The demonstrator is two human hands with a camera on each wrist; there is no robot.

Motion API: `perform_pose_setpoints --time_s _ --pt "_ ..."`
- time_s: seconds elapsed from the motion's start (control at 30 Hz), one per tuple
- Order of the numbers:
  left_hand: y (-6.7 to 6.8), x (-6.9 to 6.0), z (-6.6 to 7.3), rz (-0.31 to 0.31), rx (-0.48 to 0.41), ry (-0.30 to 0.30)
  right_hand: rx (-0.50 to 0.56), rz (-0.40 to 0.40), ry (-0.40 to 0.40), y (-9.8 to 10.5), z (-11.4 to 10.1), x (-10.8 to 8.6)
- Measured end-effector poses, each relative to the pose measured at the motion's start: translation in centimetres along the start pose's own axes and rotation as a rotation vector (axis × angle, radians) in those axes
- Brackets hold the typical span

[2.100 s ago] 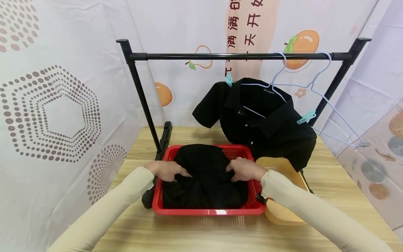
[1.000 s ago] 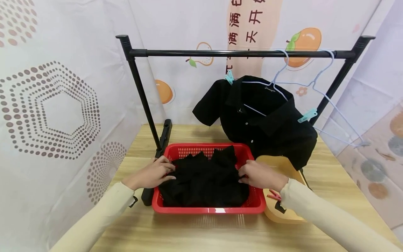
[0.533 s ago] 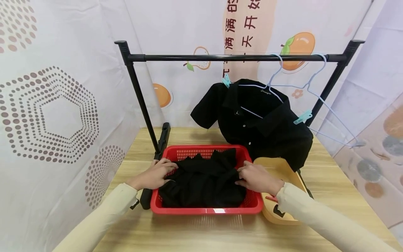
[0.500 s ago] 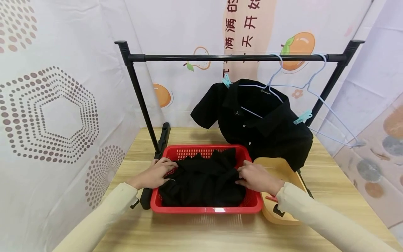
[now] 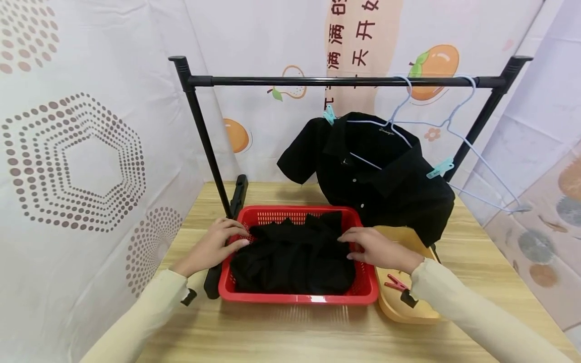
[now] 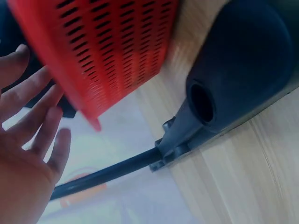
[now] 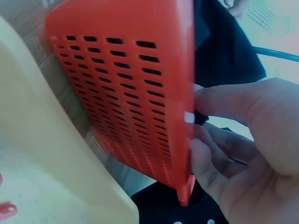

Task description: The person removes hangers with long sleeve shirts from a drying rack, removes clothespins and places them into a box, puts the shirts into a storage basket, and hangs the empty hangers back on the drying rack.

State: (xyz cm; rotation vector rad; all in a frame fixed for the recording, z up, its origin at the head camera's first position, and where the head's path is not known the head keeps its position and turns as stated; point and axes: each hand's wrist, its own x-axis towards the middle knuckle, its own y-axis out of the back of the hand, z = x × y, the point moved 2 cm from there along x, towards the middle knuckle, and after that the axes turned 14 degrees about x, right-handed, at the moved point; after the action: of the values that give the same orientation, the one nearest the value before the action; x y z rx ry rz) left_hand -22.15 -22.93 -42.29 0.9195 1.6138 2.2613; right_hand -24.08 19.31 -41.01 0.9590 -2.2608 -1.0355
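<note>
Black cloth (image 5: 295, 262) lies bunched inside a red perforated basket (image 5: 297, 298); its folds merge into one dark mass, so its outline and the kind of garment cannot be made out, and it hides most of the basket floor. To the right, a yellow bin (image 5: 397, 313) is partly covered by the right hand (image 5: 379, 248) and cream sleeve; a red clothespin (image 5: 396, 283) shows within it, and in the right wrist view both are cropped at the left edge. Behind, a black shirt (image 5: 386, 196) on a hanger obscures part of the rack (image 5: 290, 81). The left wrist view cuts off the left hand (image 5: 218, 244) at the border, and the basket rim conceals part of its fingers. Both forearms enter from the lower corners and slope inward. The left hand is spread at the basket's left rim, thumb apart from the slack fingers. The right hand mirrors it at the right rim, fingers gently bent, a gap between thumb and forefinger; whether its fingertips touch the cloth cannot be told.
</note>
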Motion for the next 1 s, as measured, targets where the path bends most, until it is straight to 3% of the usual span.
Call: perform_pose_setpoints --time_s 0.13,0.27,0.5,0.67,0.83,1.0 --pt "1.5 -1.0 -0.1 0.012 -0.056 0.090 0.061 0.029 -0.046 0.7 0.0 -0.5" --pt "2.3 -2.0 -0.4 -0.004 -0.058 0.126 0.086 0.066 -0.044 1.3 0.3 -1.1" --pt "2.2 -3.6 -1.0 -0.063 -0.056 0.235 0.125 0.135 -0.027 2.2 0.4 -1.9" --pt "2.0 -4.1 -1.2 -0.074 -0.045 0.301 0.117 0.171 -0.045 3.2 -0.1 -2.2" --pt "1.6 -4.5 -1.2 -0.153 -0.071 0.334 0.100 0.204 -0.052 3.9 -0.4 -2.6" --pt "1.1 -4.6 -1.1 -0.255 -0.190 0.340 0.089 0.233 -0.048 4.3 -0.3 -3.0"
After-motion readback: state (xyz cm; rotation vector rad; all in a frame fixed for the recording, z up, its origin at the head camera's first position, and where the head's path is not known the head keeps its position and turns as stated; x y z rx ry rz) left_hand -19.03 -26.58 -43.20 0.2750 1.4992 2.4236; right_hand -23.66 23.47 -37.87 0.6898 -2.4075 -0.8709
